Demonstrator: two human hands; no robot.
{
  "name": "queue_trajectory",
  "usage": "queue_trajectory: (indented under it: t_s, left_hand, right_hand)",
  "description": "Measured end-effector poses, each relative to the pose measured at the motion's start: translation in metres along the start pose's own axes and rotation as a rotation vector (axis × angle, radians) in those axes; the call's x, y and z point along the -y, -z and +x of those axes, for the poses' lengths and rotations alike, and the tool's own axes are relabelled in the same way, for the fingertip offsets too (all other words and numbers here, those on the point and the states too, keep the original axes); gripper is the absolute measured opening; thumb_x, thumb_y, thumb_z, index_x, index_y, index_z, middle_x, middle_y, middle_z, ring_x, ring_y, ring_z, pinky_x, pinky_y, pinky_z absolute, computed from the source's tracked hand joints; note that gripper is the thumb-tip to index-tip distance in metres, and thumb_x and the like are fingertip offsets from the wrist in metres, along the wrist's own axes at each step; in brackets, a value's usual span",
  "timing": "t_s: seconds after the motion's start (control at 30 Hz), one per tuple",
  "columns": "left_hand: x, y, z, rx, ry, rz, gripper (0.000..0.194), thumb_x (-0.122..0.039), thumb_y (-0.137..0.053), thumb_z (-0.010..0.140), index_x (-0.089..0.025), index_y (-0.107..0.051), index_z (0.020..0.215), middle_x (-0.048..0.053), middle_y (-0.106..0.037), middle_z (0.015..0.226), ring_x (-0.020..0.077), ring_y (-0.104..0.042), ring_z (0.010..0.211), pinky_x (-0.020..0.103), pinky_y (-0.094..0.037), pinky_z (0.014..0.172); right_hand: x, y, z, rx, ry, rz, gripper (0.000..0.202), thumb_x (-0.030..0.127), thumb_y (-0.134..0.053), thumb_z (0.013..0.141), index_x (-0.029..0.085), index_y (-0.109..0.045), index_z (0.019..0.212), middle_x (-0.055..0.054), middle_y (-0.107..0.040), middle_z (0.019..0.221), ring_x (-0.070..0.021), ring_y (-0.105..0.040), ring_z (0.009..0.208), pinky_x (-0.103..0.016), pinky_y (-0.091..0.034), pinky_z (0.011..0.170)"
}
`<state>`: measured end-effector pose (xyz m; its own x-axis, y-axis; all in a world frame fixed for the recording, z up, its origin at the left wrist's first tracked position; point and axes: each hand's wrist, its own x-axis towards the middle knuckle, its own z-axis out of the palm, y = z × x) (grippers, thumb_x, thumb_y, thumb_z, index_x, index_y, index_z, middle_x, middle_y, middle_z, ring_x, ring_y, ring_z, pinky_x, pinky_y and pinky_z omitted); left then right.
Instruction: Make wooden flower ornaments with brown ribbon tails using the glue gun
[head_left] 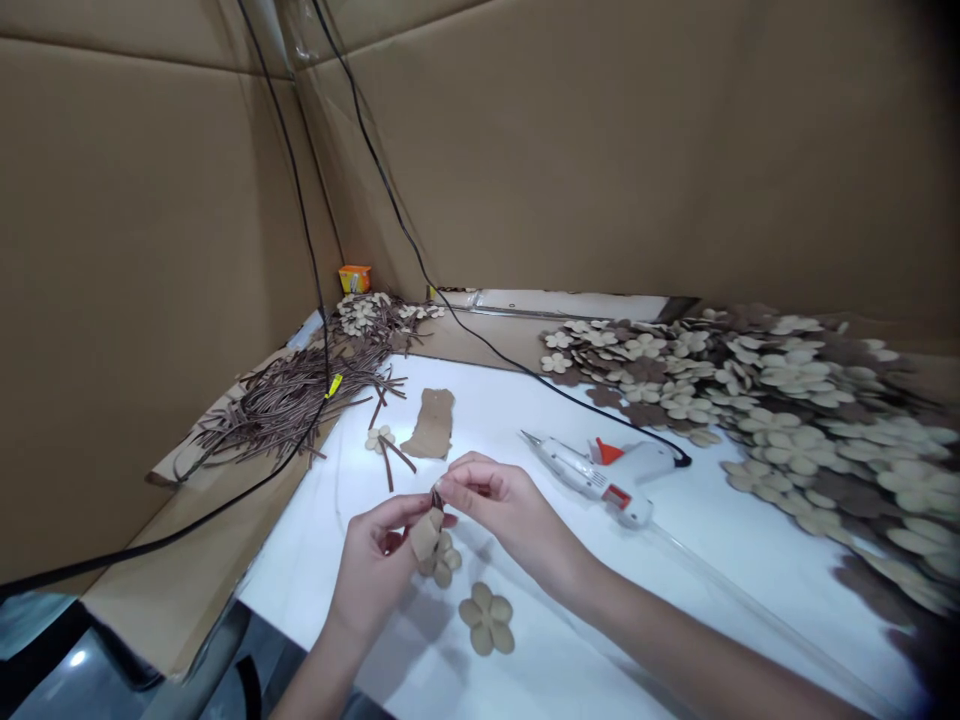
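My left hand (379, 550) is closed on a beige flower (444, 562), with a small beige scrap at its fingers. Pinched at the top of that flower, a dark brown strip (436, 498) is between the fingertips of my right hand (502, 500). Below my hands, a larger beige flower (487, 620) lies flat on the white board (555, 660). Just beyond them are a torn brown piece (433, 424) and a small cream flower (380, 438) with brown strips. To the right lies a white glue gun (589, 475) with a red trigger.
Many cream and brown flowers (795, 380) are heaped at the right. Brown strips (300, 395) pile up at the back left, near an orange box (355, 279). A black cable (397, 205) crosses the board to the glue gun. Cardboard walls (600, 150) stand around.
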<state>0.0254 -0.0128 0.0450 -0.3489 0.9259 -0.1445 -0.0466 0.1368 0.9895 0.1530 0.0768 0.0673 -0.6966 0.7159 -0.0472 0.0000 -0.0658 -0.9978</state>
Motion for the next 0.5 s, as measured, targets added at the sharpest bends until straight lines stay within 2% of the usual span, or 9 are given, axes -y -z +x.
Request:
queue_trajectory:
  t_s: [0.17,0.3,0.5]
  left_hand:
    - [-0.0011,-0.0031,0.0023,-0.068,-0.01,0.013,0.025,-0.036,-0.07,0.067,-0.012,-0.069,0.072,0.005,-0.066,0.063,0.0126,-0.054,0.054,0.02,-0.043,0.049]
    - [0.0004,-0.0026,0.0036,-0.12,0.035,0.002,0.026,-0.034,-0.074,0.062,-0.012,-0.07,0.076,0.007,-0.07,0.068,0.014,-0.058,0.056,0.02,-0.043,0.048]
    - [0.004,-0.0007,0.0031,-0.045,0.051,-0.014,0.032,-0.034,-0.073,0.062,-0.011,-0.071,0.084,0.007,-0.069,0.065,0.0124,-0.055,0.051,0.021,-0.043,0.048]
  right_hand:
    - [-0.0021,0.0002,-0.0003,-0.039,0.054,-0.121,0.025,0.036,-0.057,0.081,0.019,-0.065,0.066,-0.002,-0.056,0.077,-0.0159,-0.052,0.074,-0.028,-0.039,0.068]
    - [0.0002,0.0024,-0.0011,-0.074,0.084,-0.217,0.019,0.033,-0.057,0.081,0.02,-0.067,0.071,-0.002,-0.058,0.082,-0.0157,-0.051,0.075,-0.028,-0.038,0.067]
    - [0.0011,0.0037,-0.0006,-0.112,0.109,-0.28,0.017,0.03,-0.058,0.08,0.021,-0.066,0.069,-0.001,-0.059,0.078,-0.015,-0.051,0.073,-0.028,-0.035,0.065]
